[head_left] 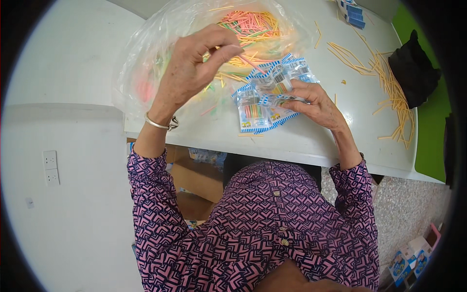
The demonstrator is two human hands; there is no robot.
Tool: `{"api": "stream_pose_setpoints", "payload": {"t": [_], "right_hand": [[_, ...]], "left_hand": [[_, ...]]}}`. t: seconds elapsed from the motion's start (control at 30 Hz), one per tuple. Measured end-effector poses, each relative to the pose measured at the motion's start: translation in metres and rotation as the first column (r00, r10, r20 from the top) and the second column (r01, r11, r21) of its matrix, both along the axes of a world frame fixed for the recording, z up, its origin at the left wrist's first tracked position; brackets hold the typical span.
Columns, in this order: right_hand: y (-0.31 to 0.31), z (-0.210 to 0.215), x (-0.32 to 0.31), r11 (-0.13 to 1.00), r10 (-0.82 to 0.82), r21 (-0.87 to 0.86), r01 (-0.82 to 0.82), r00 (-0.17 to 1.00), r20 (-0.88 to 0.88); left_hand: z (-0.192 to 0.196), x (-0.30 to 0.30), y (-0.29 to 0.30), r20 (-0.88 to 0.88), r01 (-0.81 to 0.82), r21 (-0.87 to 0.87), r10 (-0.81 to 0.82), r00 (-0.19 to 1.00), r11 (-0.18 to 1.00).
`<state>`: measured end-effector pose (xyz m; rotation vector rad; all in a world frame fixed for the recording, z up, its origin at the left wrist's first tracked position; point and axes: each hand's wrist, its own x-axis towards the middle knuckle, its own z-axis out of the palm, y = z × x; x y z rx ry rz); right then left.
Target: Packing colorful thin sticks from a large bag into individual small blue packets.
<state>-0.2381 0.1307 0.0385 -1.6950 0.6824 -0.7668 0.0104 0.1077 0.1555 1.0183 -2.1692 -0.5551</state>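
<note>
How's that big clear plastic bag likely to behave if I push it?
The clear plastic bag will probably crumple: its film looks slack and wrinkled. Its load may shift unevenly, since coloured sticks heap toward its far side. They look thin and loose, so some might spill.

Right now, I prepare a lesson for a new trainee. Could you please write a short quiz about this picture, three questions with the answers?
1. Multiple choice: what does the left hand pinch? (a) a green stick; (b) a pink stick; (c) a cardboard box.
2. True or false: the right hand is empty.
3. Fill in: the loose pile of sticks beside the black fabric item is ____ in colour.

Key: 1. b. 2. False; it holds a blue-and-white plastic packet. 3. yellow.
</note>
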Motion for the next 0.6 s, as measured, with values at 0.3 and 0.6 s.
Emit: {"api": "stream_pose_setpoints", "payload": {"t": [0.3, 0.6], "right_hand": [[0.0, 0.006, -0.001, 1.0, 0.023, 0.016, -0.024, 0.999, 0.038], [0.0, 0.008, -0.001, 0.999, 0.028, 0.025, -0.028, 0.999, -0.016]], "left_hand": [[-0.018, -0.019, 0.01, 0.128, 0.002, -0.012, -0.001, 0.992, 1.0], [-0.045, -0.025, 0.015, 0.007, 0.078, 0.052, -0.078, 0.997, 0.996]]}}
